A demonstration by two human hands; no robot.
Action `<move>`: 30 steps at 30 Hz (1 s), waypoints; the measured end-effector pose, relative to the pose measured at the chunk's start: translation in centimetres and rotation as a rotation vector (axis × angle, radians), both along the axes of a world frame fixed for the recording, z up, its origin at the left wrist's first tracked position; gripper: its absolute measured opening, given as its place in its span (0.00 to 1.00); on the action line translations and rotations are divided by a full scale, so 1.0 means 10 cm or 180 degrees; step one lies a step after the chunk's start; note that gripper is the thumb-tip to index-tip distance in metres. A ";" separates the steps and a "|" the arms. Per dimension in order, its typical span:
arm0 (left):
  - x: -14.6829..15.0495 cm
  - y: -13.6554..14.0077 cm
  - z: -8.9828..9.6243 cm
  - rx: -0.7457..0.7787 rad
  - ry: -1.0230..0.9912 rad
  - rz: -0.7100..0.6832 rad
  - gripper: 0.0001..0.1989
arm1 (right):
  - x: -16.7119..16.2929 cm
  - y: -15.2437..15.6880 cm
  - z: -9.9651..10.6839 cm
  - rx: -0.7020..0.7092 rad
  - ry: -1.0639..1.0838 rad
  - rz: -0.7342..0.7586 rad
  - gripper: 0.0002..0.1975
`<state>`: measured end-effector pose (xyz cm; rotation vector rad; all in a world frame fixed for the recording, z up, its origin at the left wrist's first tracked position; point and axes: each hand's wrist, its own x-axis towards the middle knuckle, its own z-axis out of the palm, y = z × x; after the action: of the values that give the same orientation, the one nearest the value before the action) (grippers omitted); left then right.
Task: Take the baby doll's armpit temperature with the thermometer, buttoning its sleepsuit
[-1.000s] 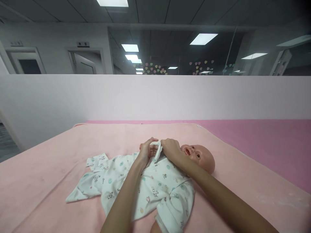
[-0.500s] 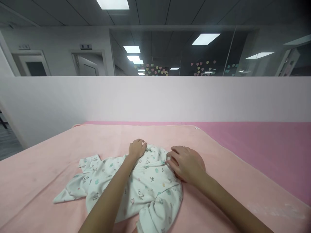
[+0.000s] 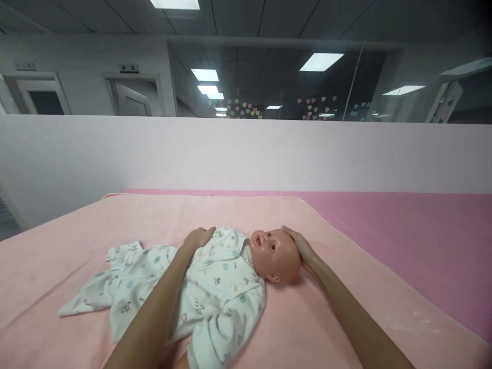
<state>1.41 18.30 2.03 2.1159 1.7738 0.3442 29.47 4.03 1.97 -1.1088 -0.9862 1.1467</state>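
Note:
A baby doll (image 3: pixel 274 256) lies on its back, its bald head to the right and mouth open. It wears a white sleepsuit (image 3: pixel 219 287) printed with small animals and coloured dots. My left hand (image 3: pixel 199 238) rests on the far side of the doll's body, fingers laid over the cloth and partly hidden. At the crown of the head, my right hand (image 3: pixel 303 250) lies cupped against it, fingers stretched along the scalp. The suit's flat, limp legs spread to the left. Near the bottom edge, a bit of the doll's near arm shows at the cuff.
Under the doll is a peach-pink blanket (image 3: pixel 338 318), spread over a darker pink surface (image 3: pixel 423 246) that shows at the right. A low white partition (image 3: pixel 246 154) runs along the back. Behind it are doors and a window with heart stickers.
My right hand has slid from the doll's face to the crown, so the face now shows. My left hand stays on the doll's body. The view has shifted slightly.

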 end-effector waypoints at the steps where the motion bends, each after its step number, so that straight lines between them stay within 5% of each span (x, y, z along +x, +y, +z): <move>1: 0.00 0.00 0.00 -0.0006 -0.0015 0.0034 0.29 | 0.02 0.01 -0.04 -0.0155 0.0215 0.0101 0.20; 5: -0.01 -0.06 0.03 0.0019 -0.0092 0.0035 0.28 | 0.11 0.07 -0.14 -0.0399 0.0872 0.0246 0.15; 10: -0.04 -0.19 0.08 0.0216 -0.0003 -0.0262 0.29 | 0.26 0.17 -0.16 0.0040 0.1444 -0.0436 0.07; 19: -0.02 -0.26 0.15 0.0243 0.0036 -0.0188 0.30 | 0.02 0.04 -0.02 0.0634 -0.0272 -0.0099 0.12; 25: -0.02 -0.29 0.15 0.0269 0.0025 -0.0151 0.31 | 0.05 0.02 -0.04 0.0228 -0.0122 -0.0052 0.16; 30: 0.00 -0.34 0.20 0.0234 0.0080 -0.0121 0.31 | 0.20 0.10 -0.12 0.0034 0.0273 -0.0462 0.14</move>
<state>1.40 14.95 4.04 2.2108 1.7576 0.3799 31.50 5.06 0.75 -1.0953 -0.8308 1.0613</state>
